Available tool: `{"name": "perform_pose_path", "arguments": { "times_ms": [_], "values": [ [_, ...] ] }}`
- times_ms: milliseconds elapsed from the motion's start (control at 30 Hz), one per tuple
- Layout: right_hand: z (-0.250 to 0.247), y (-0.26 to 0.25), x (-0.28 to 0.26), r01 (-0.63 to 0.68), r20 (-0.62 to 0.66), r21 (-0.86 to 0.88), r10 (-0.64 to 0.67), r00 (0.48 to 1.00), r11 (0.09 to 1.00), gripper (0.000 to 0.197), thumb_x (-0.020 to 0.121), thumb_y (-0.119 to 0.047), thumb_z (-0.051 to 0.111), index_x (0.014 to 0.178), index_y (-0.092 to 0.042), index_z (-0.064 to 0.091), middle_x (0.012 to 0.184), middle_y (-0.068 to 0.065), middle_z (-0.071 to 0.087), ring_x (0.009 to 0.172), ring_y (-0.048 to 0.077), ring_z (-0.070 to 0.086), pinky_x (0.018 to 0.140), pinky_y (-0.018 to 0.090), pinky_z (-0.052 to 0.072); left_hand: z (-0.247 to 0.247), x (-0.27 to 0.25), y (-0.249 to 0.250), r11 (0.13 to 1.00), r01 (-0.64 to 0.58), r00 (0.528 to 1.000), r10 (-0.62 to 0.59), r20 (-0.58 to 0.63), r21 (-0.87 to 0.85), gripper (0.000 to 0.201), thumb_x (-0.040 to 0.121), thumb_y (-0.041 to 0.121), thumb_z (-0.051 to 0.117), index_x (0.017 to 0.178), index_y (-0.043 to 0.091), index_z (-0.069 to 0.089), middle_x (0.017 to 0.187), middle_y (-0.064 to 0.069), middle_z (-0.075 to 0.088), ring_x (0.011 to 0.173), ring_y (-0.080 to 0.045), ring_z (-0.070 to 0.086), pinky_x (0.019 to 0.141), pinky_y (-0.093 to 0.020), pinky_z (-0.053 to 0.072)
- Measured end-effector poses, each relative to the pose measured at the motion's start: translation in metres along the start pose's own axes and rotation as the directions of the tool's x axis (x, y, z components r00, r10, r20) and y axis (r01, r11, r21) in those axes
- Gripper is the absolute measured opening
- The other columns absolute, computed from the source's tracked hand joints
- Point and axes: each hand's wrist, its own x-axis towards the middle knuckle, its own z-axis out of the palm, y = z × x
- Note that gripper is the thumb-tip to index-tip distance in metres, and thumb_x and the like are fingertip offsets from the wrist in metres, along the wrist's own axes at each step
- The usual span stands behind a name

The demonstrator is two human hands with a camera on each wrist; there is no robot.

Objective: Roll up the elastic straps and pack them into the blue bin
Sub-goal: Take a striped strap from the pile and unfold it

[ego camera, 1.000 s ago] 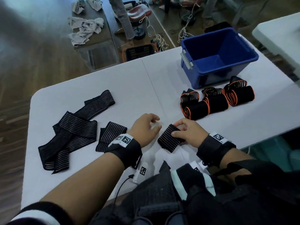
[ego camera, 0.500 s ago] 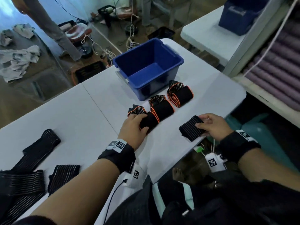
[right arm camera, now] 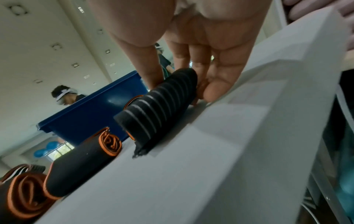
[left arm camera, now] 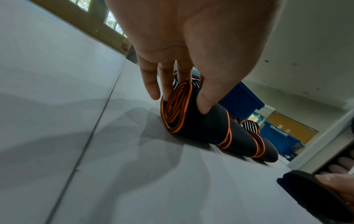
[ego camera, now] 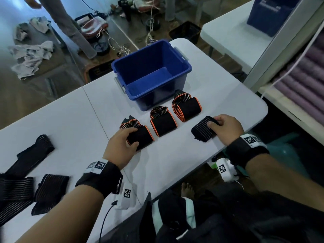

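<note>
On the white folding table in front of me, my left hand grips the nearest of three orange-edged rolled straps; my fingers curl over its far side and my thumb presses into the black outer wrap, so the spiral end of the roll sits pinched between them while it rests on the tabletop. Just to the right lies the second orange-edged roll, and beyond it the third, each apart from its neighbour and all lined up in front of the blue bin, whose inside holds no straps that I can see. My right hand holds a black rolled strap with pale stripes near the table's right edge, thumb on one side and fingers wrapped round the other; the roll seems to touch the table, though the wrist view is too blurred to be sure. Far to my left the unrolled black striped straps lie flat and overlapping, with a shorter folded one beside them. Past the table, crumpled grey cloths sit on a lower surface, and another blue bin stands on a second white table
</note>
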Motion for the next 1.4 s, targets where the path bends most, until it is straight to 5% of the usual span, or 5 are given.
{"name": "perform_pose_path", "arguments": {
  "times_ms": [500,667,1067,1233,1400],
  "values": [
    [-0.027,-0.065,0.021,0.258,0.185,-0.051,-0.245,0.952,0.965,0.026,0.084,-0.038,0.071,0.099,-0.018,0.063,0.081,-0.003,0.062,0.082,0.017,0.061,0.077,0.032,0.046,0.0,-0.026,-0.004,0.969,0.158,0.94,-0.206,-0.271,-0.188,0.021,0.087,0.026,0.073,0.107,0.026,0.066,0.108,0.009,0.065,0.091,-0.009,0.063,0.072,-0.023,0.048],
    [0.029,-0.133,-0.006,0.436,0.376,0.029,-0.414,0.829,0.9,0.015,0.082,-0.036,0.071,0.086,-0.024,0.063,0.072,-0.005,0.065,0.07,0.014,0.063,0.069,0.031,0.05,-0.015,-0.068,-0.034,0.934,0.271,0.877,-0.339,-0.34,-0.231,0.018,0.088,0.024,0.072,0.105,0.023,0.067,0.106,0.009,0.066,0.087,-0.006,0.061,0.072,-0.013,0.041],
    [0.181,-0.24,-0.128,0.677,0.76,0.089,-0.489,0.429,0.731,0.017,0.085,-0.036,0.069,0.091,-0.021,0.063,0.079,-0.002,0.068,0.073,0.011,0.061,0.072,0.029,0.05,-0.081,-0.183,-0.156,0.778,0.606,0.653,-0.606,-0.454,-0.166,0.044,0.077,0.032,0.081,0.118,0.024,0.065,0.118,0.001,0.049,0.114,-0.023,0.054,0.106,-0.037,0.044],
    [0.222,-0.251,-0.161,0.718,0.817,0.064,-0.449,0.361,0.693,0.016,0.085,-0.037,0.069,0.09,-0.024,0.061,0.084,-0.004,0.064,0.075,0.011,0.058,0.074,0.03,0.05,-0.084,-0.182,-0.173,0.73,0.675,0.676,-0.669,-0.309,-0.105,0.067,0.074,0.049,0.08,0.131,0.025,0.056,0.136,-0.001,0.044,0.127,-0.025,0.042,0.109,-0.038,0.039],
    [0.244,-0.256,-0.178,0.749,0.842,0.008,-0.409,0.352,0.662,0.016,0.087,-0.037,0.067,0.092,-0.023,0.061,0.089,-0.003,0.065,0.083,0.015,0.061,0.079,0.032,0.051,-0.093,-0.166,-0.178,0.75,0.654,0.689,-0.644,-0.332,-0.098,0.034,0.082,0.038,0.068,0.109,0.019,0.064,0.118,-0.004,0.055,0.113,-0.026,0.053,0.097,-0.038,0.048]
  ]
}}
